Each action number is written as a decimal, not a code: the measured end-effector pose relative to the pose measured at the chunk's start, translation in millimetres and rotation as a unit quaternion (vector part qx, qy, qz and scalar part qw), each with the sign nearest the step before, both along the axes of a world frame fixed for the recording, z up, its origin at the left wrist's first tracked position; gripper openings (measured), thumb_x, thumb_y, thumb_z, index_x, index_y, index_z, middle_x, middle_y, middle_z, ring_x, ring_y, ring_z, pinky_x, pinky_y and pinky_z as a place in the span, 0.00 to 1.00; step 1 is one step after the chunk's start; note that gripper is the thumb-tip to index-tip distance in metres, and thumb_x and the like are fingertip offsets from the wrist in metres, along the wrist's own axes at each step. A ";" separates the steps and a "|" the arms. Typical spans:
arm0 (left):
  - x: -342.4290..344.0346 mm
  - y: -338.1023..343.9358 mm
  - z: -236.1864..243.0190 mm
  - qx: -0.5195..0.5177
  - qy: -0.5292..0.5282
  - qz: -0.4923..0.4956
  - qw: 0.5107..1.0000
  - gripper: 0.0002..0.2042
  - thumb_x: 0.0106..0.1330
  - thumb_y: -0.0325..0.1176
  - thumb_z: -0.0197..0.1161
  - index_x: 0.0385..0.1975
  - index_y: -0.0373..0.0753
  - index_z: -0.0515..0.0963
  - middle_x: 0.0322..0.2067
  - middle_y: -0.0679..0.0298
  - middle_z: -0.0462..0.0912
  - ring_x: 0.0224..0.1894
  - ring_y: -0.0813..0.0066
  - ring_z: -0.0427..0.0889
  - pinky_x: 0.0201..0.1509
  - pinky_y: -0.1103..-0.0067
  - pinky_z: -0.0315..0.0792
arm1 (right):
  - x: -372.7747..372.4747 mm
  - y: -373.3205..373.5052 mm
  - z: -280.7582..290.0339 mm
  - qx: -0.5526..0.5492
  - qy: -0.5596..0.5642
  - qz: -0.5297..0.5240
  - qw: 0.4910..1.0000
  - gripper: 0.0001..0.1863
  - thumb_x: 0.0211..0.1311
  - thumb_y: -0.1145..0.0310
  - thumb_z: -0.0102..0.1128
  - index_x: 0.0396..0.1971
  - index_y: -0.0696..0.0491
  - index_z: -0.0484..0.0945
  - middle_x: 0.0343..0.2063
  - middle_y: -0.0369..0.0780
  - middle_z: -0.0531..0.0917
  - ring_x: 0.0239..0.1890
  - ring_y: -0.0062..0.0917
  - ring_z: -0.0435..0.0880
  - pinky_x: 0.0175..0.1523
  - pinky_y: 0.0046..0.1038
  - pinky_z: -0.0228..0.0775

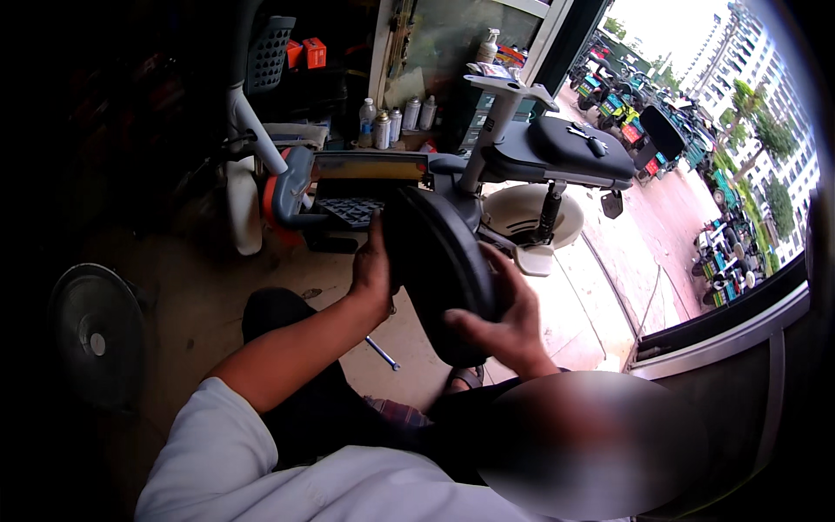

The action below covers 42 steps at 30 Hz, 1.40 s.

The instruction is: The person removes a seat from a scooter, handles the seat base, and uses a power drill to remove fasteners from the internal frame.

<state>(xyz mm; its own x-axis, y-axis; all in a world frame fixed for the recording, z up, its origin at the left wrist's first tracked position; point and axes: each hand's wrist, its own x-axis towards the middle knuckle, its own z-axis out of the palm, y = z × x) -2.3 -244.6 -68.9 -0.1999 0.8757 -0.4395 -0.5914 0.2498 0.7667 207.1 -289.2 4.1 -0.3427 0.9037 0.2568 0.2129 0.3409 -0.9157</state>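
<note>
Between my two hands is a black padded scooter seat (439,270), tilted upright above my knees. My left hand (374,270) grips its left side with the thumb up; that hand's other fingers are hidden behind it. On the other side, my right hand (513,317) is closed around the right edge, thumb across the dark face. Just beyond stands an electric scooter (291,187) in grey-blue, with a patterned footboard. Its seat post (487,143) ends in a bare metal bracket, and a second black seat (570,148) sits behind that.
A wrench (383,354) lies on the floor near my feet. To the left is a round metal dish-like object (96,339). Spray cans (396,124) and a plastic bottle (367,122) line the far wall. A door frame (722,335) borders the right, with parked scooters (726,252) outside.
</note>
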 end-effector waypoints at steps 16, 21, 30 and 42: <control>23.9 -16.0 -48.7 0.285 0.123 -0.208 0.927 0.26 0.82 0.58 0.44 0.65 0.44 0.69 0.55 0.59 0.76 0.62 0.69 0.75 0.70 0.66 0.70 | -6.9 -7.9 -9.7 0.395 -0.263 -0.024 0.880 0.49 0.51 0.61 0.82 0.71 0.60 0.66 0.30 0.45 0.85 0.26 0.40 0.85 0.31 0.37 0.75; 38.9 -32.7 9.9 0.034 0.049 -0.294 0.954 0.27 0.82 0.61 0.45 0.59 0.42 0.73 0.46 0.59 0.85 0.11 0.82 0.59 0.13 0.81 0.49 | 20.2 5.4 10.3 0.081 0.079 -0.118 0.987 0.45 0.56 0.65 0.80 0.72 0.61 0.66 0.46 0.48 0.88 0.44 0.36 0.91 0.50 0.33 0.84; 16.1 -23.5 8.9 0.243 -0.116 -0.431 0.861 0.31 0.71 0.67 0.63 0.50 0.42 0.70 0.22 0.73 0.65 0.17 0.86 0.57 0.20 0.83 0.51 | 80.9 10.6 11.7 -0.125 0.556 0.005 0.821 0.36 0.81 0.41 0.44 0.73 0.55 0.68 0.66 0.48 0.80 0.64 0.39 0.80 0.72 0.45 0.71; -38.2 -37.0 32.5 0.321 -0.082 -0.203 0.921 0.33 0.60 0.45 0.80 0.59 0.38 0.70 0.28 0.70 0.76 0.22 0.88 0.72 0.22 0.88 0.64 | 38.4 41.0 3.0 0.004 0.450 0.119 0.885 0.30 0.85 0.52 0.42 0.76 0.54 0.63 0.70 0.45 0.73 0.73 0.34 0.71 0.78 0.40 0.62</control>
